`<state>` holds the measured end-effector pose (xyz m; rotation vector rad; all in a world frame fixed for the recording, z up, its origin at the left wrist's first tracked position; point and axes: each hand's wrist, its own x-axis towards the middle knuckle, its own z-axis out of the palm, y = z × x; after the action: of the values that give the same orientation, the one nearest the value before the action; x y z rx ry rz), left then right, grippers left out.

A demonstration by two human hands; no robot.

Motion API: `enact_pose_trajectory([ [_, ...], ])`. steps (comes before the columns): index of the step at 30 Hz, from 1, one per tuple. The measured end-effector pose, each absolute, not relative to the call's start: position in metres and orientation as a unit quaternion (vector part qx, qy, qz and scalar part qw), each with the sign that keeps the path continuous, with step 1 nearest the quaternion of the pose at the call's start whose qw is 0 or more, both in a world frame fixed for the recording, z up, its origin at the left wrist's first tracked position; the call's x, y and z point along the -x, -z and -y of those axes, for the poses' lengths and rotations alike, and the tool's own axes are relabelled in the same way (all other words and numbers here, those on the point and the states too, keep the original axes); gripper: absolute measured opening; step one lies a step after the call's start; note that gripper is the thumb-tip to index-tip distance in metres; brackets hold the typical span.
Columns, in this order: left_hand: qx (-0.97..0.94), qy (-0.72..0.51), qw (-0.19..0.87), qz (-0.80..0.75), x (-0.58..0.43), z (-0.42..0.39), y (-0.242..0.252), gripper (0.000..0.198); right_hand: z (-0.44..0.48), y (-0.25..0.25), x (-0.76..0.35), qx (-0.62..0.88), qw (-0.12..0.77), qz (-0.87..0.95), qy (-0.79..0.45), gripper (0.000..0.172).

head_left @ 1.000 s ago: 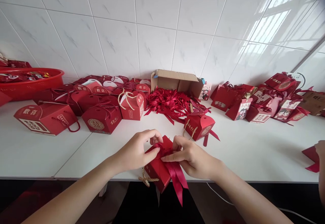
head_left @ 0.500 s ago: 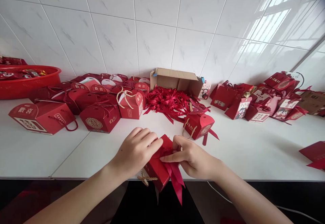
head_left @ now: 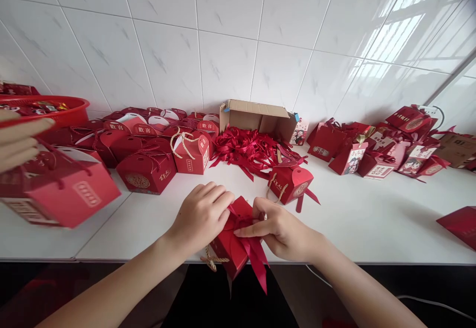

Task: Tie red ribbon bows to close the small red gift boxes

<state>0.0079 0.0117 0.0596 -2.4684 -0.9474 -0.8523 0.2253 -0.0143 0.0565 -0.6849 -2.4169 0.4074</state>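
A small red gift box rests at the table's front edge between my two hands, tilted a little. A red ribbon lies across its top, with tails hanging over the near side. My left hand is closed at the box's upper left, pinching part of the ribbon. My right hand has its thumb and curled fingers closed on the ribbon at the right, while one finger presses the top. The knot is partly hidden by my fingers. A tan rope handle hangs at the box's left side.
At the left, another person's blurred hand is at a red box. Behind stand several red boxes, a red basin, a ribbon pile before a cardboard carton, and one rope-handled box. More boxes stand right.
Another person's hand has come in from the left, and the box there has shifted toward the front. My left hand has drawn slightly left, stretching the ribbon; my right hand is nearly still.
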Motion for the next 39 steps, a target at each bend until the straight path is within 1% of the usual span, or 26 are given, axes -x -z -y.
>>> enact_pose_trajectory([
  [3,0.879,0.319,0.067,0.348,-0.007,-0.012,-0.06,0.025,0.014,-0.056,-0.226,0.253,0.314,0.896,-0.183,0.045],
  [7,0.883,0.299,-0.063,0.357,-0.002,-0.01,-0.066,0.025,0.014,-0.055,-0.227,0.285,0.344,0.87,-0.211,0.038],
  [10,0.88,0.283,-0.123,0.361,0.0,-0.007,-0.071,0.019,0.013,-0.053,-0.225,0.31,0.376,0.838,-0.244,0.031],
  [13,0.878,0.269,-0.171,0.357,0.002,-0.006,-0.072,0.012,0.013,-0.052,-0.222,0.341,0.391,0.818,-0.248,0.026],
  [19,0.855,0.263,-0.294,0.337,0.007,-0.01,-0.065,0.015,0.013,-0.055,-0.219,0.381,0.398,0.797,-0.246,0.029],
  [21,0.852,0.252,-0.309,0.34,0.008,-0.011,-0.064,0.015,0.013,-0.056,-0.219,0.404,0.391,0.789,-0.248,0.026],
  [23,0.859,0.235,-0.302,0.341,0.009,-0.011,-0.064,0.014,0.013,-0.057,-0.219,0.424,0.377,0.782,-0.256,0.017],
  [25,0.87,0.216,-0.292,0.333,0.01,-0.012,-0.065,0.02,0.012,-0.057,-0.22,0.432,0.366,0.78,-0.266,0.01],
  [27,0.876,0.207,-0.293,0.322,0.01,-0.013,-0.066,0.025,0.012,-0.058,-0.22,0.431,0.365,0.779,-0.272,0.008],
  [32,0.866,0.209,-0.301,0.34,0.012,-0.017,-0.064,0.023,0.012,-0.059,-0.22,0.433,0.368,0.774,-0.279,0.004],
  [36,0.855,0.2,-0.322,0.353,0.013,-0.02,-0.064,0.034,0.012,-0.058,-0.221,0.434,0.366,0.771,-0.287,0.005],
  [39,0.837,0.216,-0.312,0.394,0.012,-0.019,-0.067,0.042,0.012,-0.057,-0.221,0.437,0.367,0.767,-0.294,0.006],
])
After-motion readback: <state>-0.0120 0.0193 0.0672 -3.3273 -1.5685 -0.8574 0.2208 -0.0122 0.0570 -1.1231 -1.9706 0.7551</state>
